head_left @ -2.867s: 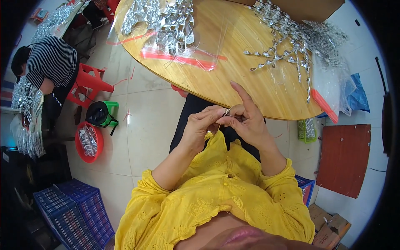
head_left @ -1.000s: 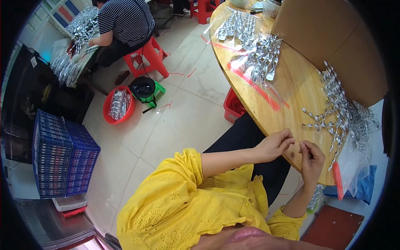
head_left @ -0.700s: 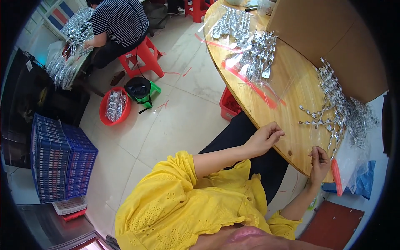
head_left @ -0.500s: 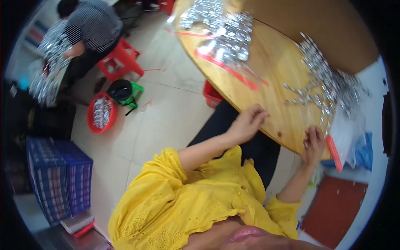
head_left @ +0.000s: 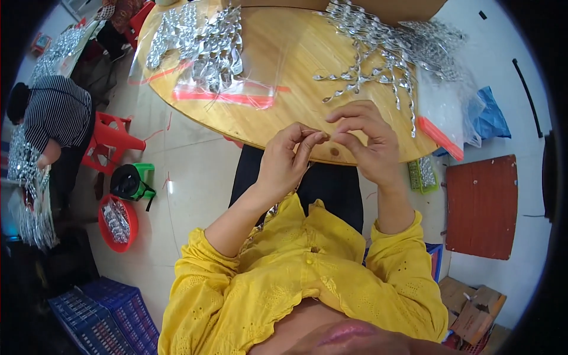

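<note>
Just off the table's near edge, my left hand (head_left: 287,155) is closed in a pinch, thumb against forefinger. A silver twisted strand (head_left: 273,209) trails from under it past my wrist toward the yellow shirt; its pinched end is mostly hidden by my fingers. My right hand (head_left: 374,145) is beside it with fingers curved and apart, its thumb close to the left fingertips. I see nothing clearly held in it. Beyond the right hand, several loose silver twisted strands (head_left: 361,77) spread over the wooden table (head_left: 296,59).
Silver strands in a clear bag (head_left: 216,56) with a red edge lie at the table's far left. Another red-edged plastic bag (head_left: 441,112) hangs over the right side. A red basin (head_left: 131,228) stands on the floor left, near a person in stripes (head_left: 59,106) sitting there.
My hands have come together from well apart, and the silver strand now shows by my left wrist. The whole view has turned, so the table lies straighter ahead.
</note>
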A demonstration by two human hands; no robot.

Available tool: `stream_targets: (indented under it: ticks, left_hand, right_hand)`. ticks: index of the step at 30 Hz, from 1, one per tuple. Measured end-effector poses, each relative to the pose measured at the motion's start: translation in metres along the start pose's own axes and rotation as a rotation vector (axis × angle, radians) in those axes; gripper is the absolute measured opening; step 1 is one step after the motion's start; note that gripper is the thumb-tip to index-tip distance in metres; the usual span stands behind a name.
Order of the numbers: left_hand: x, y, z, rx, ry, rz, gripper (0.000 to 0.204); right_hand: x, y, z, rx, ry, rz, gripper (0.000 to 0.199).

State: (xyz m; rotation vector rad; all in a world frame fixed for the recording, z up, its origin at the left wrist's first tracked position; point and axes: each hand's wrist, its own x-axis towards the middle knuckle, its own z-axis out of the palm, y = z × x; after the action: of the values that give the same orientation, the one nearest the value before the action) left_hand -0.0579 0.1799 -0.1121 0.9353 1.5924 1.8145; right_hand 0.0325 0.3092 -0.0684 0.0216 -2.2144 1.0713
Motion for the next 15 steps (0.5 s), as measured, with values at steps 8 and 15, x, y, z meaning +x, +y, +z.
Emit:
stream_targets:
  ticks: [8,15]
  left_hand:
    - [0.005,0.005,0.001,0.473,0.001,0.203,0.008]
    - [0.005,-0.001,0.003,0.539,0.021,0.281,0.006]
  right_hand:
    - [0.0,-0.002,0.007,-0.256,-0.033,-0.175,0.008]
    - [-0.006,0.008,0.014,-0.444,-0.01,-0.299,0.015]
